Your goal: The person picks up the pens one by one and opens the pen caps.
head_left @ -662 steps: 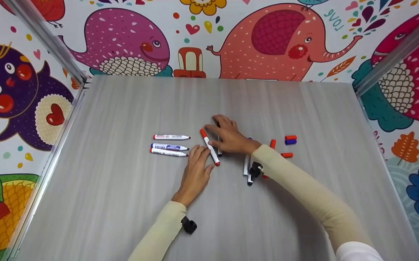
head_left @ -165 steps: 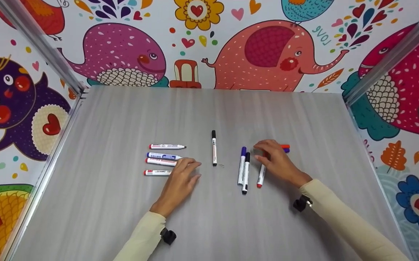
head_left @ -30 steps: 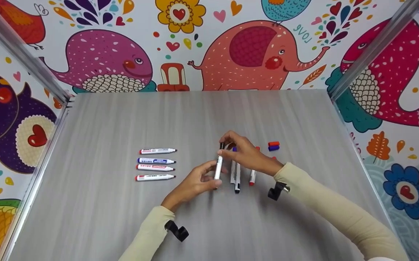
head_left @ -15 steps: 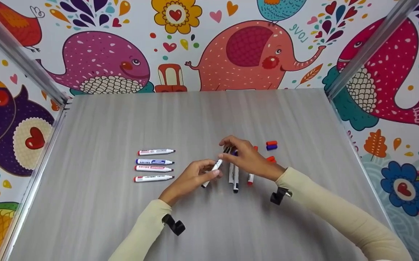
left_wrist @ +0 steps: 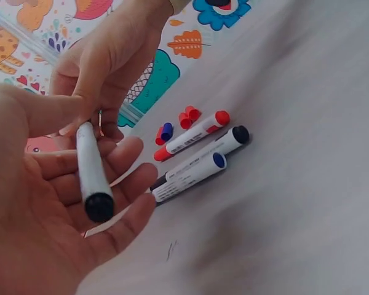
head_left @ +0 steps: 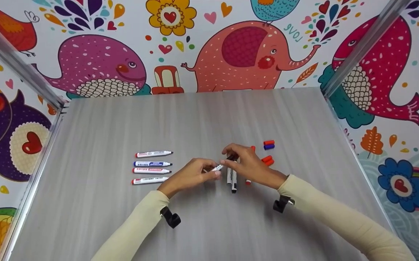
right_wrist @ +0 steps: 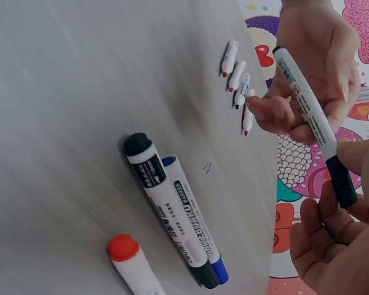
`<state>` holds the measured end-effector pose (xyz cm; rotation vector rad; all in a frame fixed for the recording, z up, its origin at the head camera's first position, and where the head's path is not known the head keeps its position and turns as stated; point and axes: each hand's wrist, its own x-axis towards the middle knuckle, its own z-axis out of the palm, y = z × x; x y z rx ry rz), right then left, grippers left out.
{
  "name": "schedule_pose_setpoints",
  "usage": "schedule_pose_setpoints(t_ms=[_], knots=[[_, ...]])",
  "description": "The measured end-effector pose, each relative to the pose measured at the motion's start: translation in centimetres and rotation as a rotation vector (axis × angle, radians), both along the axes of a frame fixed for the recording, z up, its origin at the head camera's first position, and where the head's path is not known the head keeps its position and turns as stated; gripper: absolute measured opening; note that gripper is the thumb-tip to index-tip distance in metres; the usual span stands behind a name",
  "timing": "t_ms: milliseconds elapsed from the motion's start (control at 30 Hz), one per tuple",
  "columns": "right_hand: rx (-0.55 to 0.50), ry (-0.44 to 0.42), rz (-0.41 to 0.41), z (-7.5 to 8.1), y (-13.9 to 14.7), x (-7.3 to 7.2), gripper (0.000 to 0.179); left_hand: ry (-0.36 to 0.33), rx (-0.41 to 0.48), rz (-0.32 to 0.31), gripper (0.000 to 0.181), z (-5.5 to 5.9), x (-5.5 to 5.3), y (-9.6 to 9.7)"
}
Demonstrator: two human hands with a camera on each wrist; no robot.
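A black-capped whiteboard marker (right_wrist: 304, 101) is held between both hands, tilted, above the table. My left hand (head_left: 191, 174) pinches its white barrel, the black end plug (left_wrist: 99, 208) pointing back over the palm in the left wrist view. My right hand (head_left: 247, 165) grips the black cap (right_wrist: 341, 181), which sits on the marker. Beneath the right hand lie a second black marker (right_wrist: 169, 209), a blue marker (right_wrist: 194, 212) beside it and a red marker (left_wrist: 194, 136), all capped.
Several uncapped markers lie in a row at the left, among them a blue-ended one (head_left: 153, 164) and a red-ended one (head_left: 151, 170). Loose caps, including a blue cap (head_left: 269, 147) and a red cap (head_left: 268, 142), lie at the right. A patterned wall (head_left: 180, 47) borders the table.
Since 22 s ago, the left row has gained a red-ended marker. The black marker stood mid-table 5.5 s ago; both hands now hold it. Over the last second it has tilted from near upright.
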<state>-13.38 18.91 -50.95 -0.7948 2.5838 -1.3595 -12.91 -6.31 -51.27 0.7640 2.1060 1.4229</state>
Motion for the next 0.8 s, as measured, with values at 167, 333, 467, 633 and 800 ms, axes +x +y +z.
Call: schedule_pose_setpoints(t_ms=[167,333,467,633,800], knots=[[0.028,0.013,-0.020,-0.3,0.0,0.4,0.025,0.023,-0.046,-0.005,0.029,0.0,-0.3,0.2],[0.040,0.027,-0.044,-0.5,-0.1,0.7,0.022,0.080,-0.081,-0.005,0.028,-0.1,-0.8,0.6],[0.045,0.045,-0.051,-0.7,-0.1,1.0,0.021,0.167,-0.127,-0.017,0.023,0.2,-0.9,1.1],[0.052,0.082,-0.046,-1.0,-0.1,1.3,0.021,0.268,-0.188,-0.032,0.015,0.4,-0.7,1.5],[0.069,0.066,-0.027,-1.4,-0.1,1.4,0.021,0.326,-0.235,-0.043,0.010,0.4,-0.6,1.5]])
